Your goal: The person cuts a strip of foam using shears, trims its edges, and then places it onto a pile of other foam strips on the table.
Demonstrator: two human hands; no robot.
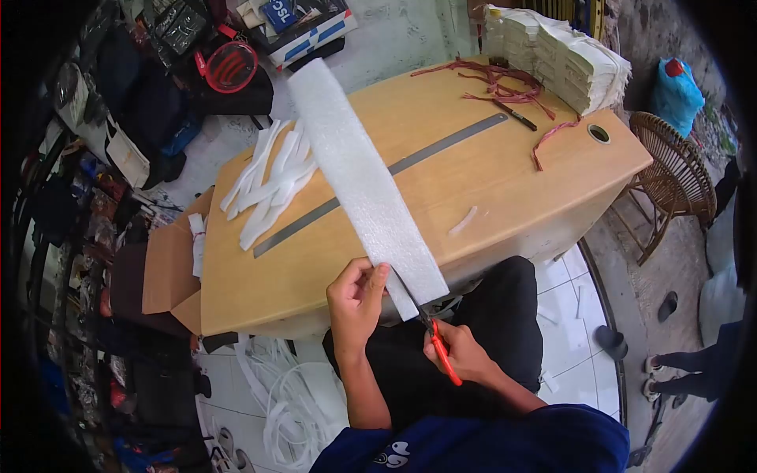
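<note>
A long white foam sheet point(355, 169) slants across the front of the wooden table, one end near my lap. My left hand point(356, 298) pinches its left edge, thumb on top. In my right hand point(464, 352) are scissors point(444, 359) with red-orange handles, fingers wrapped round them. Their dark blades meet the near end of the sheet, where a slit separates a narrow strip point(403, 298) from the wider part. Most of the blades is hidden by the foam. Under the sheet, a long metal ruler point(449, 146) lies on the table.
Cut white strips point(276, 177) lie on the table's left. A stack of white sheets point(556, 59), reddish cords point(505, 83) and a black pen point(516, 116) sit at the far right. A cardboard box point(169, 264) stands left, a wicker chair point(670, 169) right. Tangled strips point(288, 402) cover the floor.
</note>
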